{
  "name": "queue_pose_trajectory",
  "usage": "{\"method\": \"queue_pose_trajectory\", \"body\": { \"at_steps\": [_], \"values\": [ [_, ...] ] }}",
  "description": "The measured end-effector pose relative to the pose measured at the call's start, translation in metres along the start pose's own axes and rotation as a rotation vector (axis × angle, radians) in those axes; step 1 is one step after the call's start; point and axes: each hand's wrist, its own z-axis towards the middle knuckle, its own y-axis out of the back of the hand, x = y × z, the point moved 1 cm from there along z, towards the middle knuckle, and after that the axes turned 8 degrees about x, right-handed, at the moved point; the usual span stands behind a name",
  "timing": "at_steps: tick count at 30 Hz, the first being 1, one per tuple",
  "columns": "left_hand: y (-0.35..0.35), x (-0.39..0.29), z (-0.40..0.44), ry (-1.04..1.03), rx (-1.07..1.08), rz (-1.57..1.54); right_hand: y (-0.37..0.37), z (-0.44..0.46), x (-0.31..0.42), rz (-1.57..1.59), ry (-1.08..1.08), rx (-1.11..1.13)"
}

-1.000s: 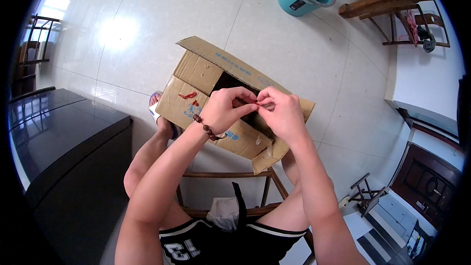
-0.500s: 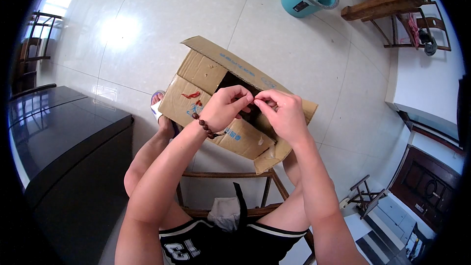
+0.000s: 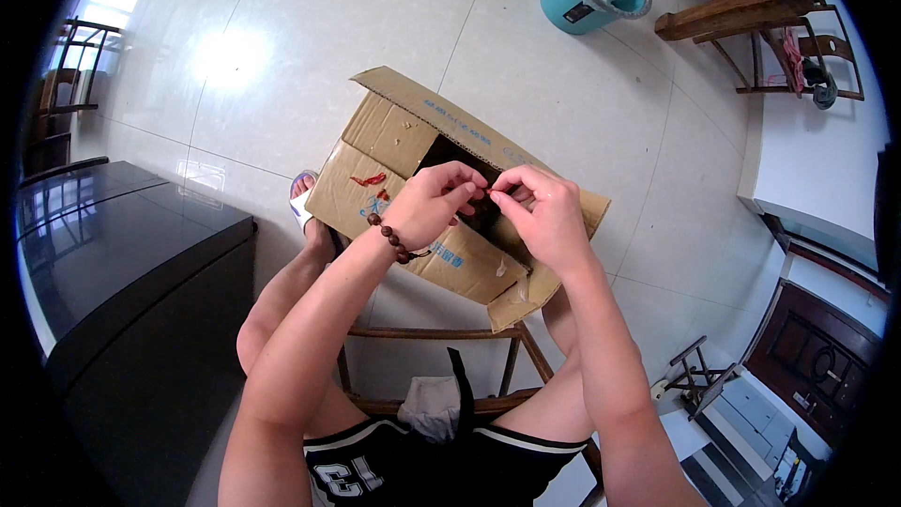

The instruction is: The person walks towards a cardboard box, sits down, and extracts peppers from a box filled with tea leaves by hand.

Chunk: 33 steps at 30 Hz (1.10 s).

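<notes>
Both my hands are over the opening of a cardboard box (image 3: 352, 190). My left hand (image 3: 434, 202), with a brown bead bracelet (image 3: 394, 238) on its wrist, is closed in a pinch. Facing it, my right hand (image 3: 544, 211) also pinches, its fingertips nearly touching the left ones. A tiny red piece (image 3: 489, 192) shows between the fingertips; it looks like a bit of dried chili, mostly hidden by the fingers. On the closed flap to the left lie a dried red chili (image 3: 370, 179) and a smaller red piece (image 3: 382, 195). The box's dark inside is largely covered by my hands.
A teal bucket (image 3: 574, 11) with a bag and waste in it stands on the tiled floor beyond the box. A black cabinet (image 3: 141, 253) is at the left. A wooden chair frame (image 3: 432, 332) is below the box, between my legs. Wooden furniture (image 3: 727, 11) stands at the upper right.
The fingertips have drawn very slightly apart, and a bit of red now shows between them. Otherwise the box and arms are almost where they were; the view has shifted slightly.
</notes>
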Motion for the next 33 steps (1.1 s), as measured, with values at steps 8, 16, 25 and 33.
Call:
{"method": "queue_pose_trajectory", "body": {
  "at_steps": [8,16,25,33],
  "values": [
    [0.001,0.006,0.003,-0.132,0.087,0.068,-0.003,0.001,-0.004,0.046,-0.036,-0.02],
    [0.002,0.005,0.004,-0.123,0.064,0.102,-0.003,0.001,-0.003,0.091,0.012,-0.047],
    [0.003,0.001,0.003,-0.043,0.045,0.03,-0.001,0.001,-0.003,0.168,-0.126,-0.032],
    [0.052,0.026,-0.011,-0.064,-0.337,0.023,-0.024,0.016,0.019,0.096,-0.083,0.007]
  ]
}}
